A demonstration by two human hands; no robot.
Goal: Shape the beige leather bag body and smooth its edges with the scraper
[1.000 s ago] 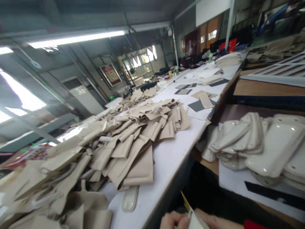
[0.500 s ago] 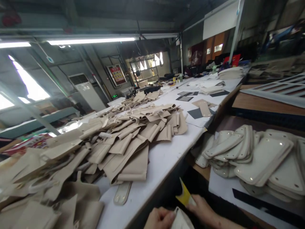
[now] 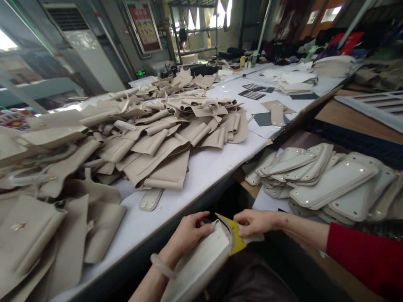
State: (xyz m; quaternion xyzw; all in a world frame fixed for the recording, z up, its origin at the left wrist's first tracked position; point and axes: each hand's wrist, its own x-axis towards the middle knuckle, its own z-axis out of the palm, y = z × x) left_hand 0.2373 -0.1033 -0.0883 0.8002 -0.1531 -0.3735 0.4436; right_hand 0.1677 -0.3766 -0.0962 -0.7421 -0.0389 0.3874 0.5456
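Note:
Low in the view, my left hand (image 3: 190,235) is closed on a long cream leather-like piece (image 3: 201,260). Its thumb and fingers press near the upper end, and the lower part runs out of the picture. My right hand (image 3: 253,222) pinches a flat yellow piece (image 3: 237,239) with a curved, darker edge. That edge lies against the end of the cream piece. A small pale bit (image 3: 254,238) shows below the right fingers; I cannot tell what it belongs to. Behind the hands, a small pale panel with studs (image 3: 151,199) lies on the white table (image 3: 208,172).
A large heap of beige leather-like bag parts (image 3: 166,142) covers the table's left side. To my right, several cream panels with metal studs (image 3: 333,180) lie stacked on a lower surface. Dark slotted pieces (image 3: 253,92) and a poster (image 3: 143,27) are farther off.
The view has tilted down, so both hands and more of the cream piece now show. The yellow piece has come against the cream piece's end.

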